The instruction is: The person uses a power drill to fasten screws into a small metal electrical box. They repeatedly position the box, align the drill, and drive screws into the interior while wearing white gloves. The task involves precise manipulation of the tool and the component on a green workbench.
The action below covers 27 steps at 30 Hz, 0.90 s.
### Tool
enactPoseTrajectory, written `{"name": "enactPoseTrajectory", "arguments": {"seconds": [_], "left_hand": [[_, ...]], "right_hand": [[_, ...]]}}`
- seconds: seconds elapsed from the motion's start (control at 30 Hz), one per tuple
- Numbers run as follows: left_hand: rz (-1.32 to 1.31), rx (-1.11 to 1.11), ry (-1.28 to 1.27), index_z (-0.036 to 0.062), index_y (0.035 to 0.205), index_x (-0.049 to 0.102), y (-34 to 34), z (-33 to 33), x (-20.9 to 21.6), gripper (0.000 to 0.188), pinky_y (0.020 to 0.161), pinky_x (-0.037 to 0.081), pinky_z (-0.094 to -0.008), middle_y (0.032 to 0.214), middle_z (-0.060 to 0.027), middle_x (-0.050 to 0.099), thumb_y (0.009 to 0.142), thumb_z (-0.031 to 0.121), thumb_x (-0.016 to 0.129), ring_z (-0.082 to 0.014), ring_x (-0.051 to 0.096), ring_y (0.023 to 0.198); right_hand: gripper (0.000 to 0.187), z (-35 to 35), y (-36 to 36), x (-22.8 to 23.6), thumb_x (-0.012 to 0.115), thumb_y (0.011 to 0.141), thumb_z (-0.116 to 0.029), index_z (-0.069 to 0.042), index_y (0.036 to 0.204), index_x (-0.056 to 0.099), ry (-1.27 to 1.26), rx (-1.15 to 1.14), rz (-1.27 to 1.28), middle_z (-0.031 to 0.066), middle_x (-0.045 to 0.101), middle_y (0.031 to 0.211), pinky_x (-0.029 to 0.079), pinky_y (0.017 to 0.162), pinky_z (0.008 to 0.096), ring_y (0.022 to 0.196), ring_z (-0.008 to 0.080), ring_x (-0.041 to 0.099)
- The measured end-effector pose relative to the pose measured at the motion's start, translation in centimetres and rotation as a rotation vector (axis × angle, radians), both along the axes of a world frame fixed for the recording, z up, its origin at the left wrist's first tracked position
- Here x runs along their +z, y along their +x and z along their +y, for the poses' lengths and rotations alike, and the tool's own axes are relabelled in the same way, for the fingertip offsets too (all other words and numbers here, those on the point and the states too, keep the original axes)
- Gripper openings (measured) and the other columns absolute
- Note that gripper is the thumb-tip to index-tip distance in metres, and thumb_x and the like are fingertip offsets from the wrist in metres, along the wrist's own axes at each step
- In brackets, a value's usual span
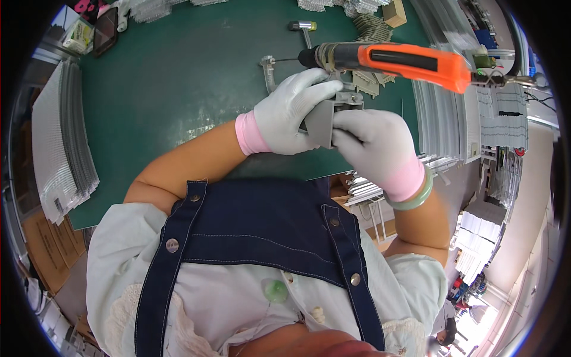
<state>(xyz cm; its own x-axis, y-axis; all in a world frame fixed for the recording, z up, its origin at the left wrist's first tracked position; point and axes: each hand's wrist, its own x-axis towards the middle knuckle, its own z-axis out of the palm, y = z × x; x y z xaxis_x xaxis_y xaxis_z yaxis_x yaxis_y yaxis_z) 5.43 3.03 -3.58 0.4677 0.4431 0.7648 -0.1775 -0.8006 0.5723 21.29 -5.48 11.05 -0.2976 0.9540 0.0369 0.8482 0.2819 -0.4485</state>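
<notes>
Both my hands wear white gloves with pink cuffs and meet over the near part of the green table. My left hand is closed round the left side of a grey bracket-like part with a flat angled face. The fingers of my right hand press against its right side; their tips are partly hidden. Just beyond the part hangs an orange and black electric screwdriver, its thin bit pointing left. The bit's tip is near a small grey metal piece on the table, beyond my left hand.
A small hammer lies beyond the screwdriver. Cream slotted parts are stacked near a wooden block. Layered sheets stand at the left edge and right edge. A phone rests at the far left.
</notes>
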Motion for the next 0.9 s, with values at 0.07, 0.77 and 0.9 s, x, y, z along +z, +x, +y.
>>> {"name": "enactPoseTrajectory", "arguments": {"seconds": [0.07, 0.77, 0.9], "left_hand": [[-0.015, 0.028, -0.015, 0.0074, 0.147, 0.045, 0.1, 0.1, -0.2, 0.094, 0.103, 0.048, -0.0485, 0.135, -0.0241, 0.051, 0.064, 0.016, 0.089, -0.0439, 0.056, 0.118], [-0.046, 0.019, 0.000, 0.0076, 0.148, 0.044, -0.2, 0.2, 0.2, 0.096, 0.104, 0.048, -0.0481, 0.134, -0.0234, 0.053, 0.064, 0.016, 0.091, -0.0432, 0.056, 0.122], [-0.067, 0.014, 0.011, 0.0071, 0.147, 0.044, -0.3, 0.3, 0.7, 0.095, 0.102, 0.049, -0.0485, 0.132, -0.0235, 0.054, 0.064, 0.016, 0.090, -0.0433, 0.057, 0.119]], "right_hand": [[0.011, -1.4, 0.1, -0.3, 0.073, 0.085, -0.008, -0.007, 0.094, 0.076, 0.061, -0.144, 0.220, 0.0133, 0.071, 0.077, 0.056, 0.065, 0.0369, 0.072, 0.0323, 0.070], [0.049, -3.3, 1.6, -1.3, 0.073, 0.075, 0.001, -0.003, 0.124, 0.068, 0.450, 0.133, -0.303, 0.0032, 0.049, 0.059, 0.041, 0.049, 0.0365, 0.050, 0.0230, 0.053], [0.046, -4.0, 1.5, -2.0, 0.073, 0.081, 0.001, -0.001, 0.127, 0.068, 0.357, 0.038, -0.137, 0.0085, 0.055, 0.061, 0.043, 0.051, 0.0395, 0.051, 0.0272, 0.056]]}}
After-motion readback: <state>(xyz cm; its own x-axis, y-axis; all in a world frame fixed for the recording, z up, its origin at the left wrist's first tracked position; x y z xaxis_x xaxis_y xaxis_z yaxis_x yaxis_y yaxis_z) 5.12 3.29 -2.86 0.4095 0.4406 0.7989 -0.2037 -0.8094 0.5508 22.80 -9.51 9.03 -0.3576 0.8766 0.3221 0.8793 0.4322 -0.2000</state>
